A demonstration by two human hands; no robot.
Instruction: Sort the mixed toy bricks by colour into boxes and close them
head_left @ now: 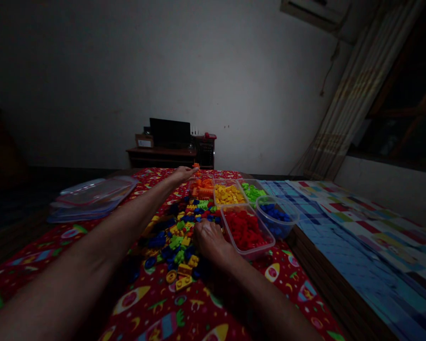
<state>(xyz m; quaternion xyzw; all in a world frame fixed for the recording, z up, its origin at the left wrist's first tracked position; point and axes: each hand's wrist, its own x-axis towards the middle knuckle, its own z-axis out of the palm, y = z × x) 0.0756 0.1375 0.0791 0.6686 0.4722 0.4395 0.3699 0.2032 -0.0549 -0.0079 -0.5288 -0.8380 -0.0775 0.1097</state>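
Head view, looking forward and down: my left hand [183, 174] is stretched far across the red patterned cloth [152, 303], its fingers [190, 169] extended and close together, the tips at a small orange brick [196, 166]; from this angle I cannot tell whether they have hold of it. My right hand [208, 239] sits low on a loose pile of plastic bricks [172, 241] in mixed blue, yellow and green, its fingers [202, 227] curled downward on the pile; whether they grip any brick underneath I cannot tell. Just right of that hand is a clear rectangular tub of red bricks [244, 230]. Beyond it stand clear tubs of orange bricks [202, 188], yellow bricks [229, 194] and lime green bricks [252, 192], side by side, with a round clear bowl of blue bricks [276, 215] at the right. Stacked clear plastic lids [92, 199] lie at the left edge of the cloth. A checked blue mat [341, 237] lies to the right, and a dark monitor [169, 132] stands on a low desk [161, 156] by the far wall
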